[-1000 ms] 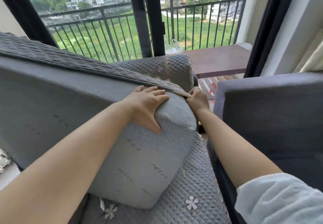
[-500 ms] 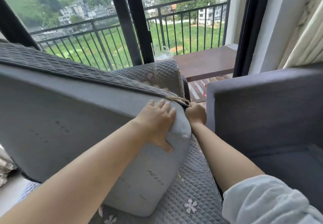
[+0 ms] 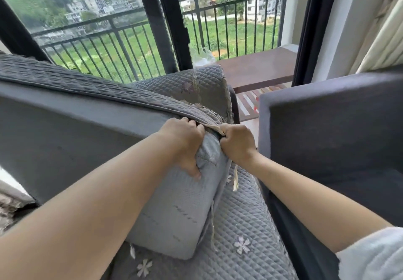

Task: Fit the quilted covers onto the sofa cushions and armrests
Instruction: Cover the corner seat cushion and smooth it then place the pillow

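Your left hand (image 3: 183, 142) is clamping the cushion (image 3: 178, 210) corner while your right hand (image 3: 236, 142) is pinching the quilted cover (image 3: 104, 92) hem draped over its top edge. Pulling too hard is risking a torn fringe; the neighbouring sofa arm (image 3: 327, 131) is crowding your right elbow.

A sofa cushion (image 3: 170, 210) stands tilted on a quilted seat cover (image 3: 244, 231), filling the left and centre. A second quilted cover (image 3: 87, 87) lies draped along the cushion's top edge. The left hand (image 3: 183, 142) grips the cushion's upper right corner; the right hand (image 3: 237, 142), just beside it on the right, pinches the cover's edge there. Behind the hands sits a covered armrest (image 3: 196, 92). To the right stands another sofa section (image 3: 338, 131). Behind everything, a window frame (image 3: 161, 22), then a balcony railing (image 3: 229, 17), with a wooden surface (image 3: 259, 68) at right.
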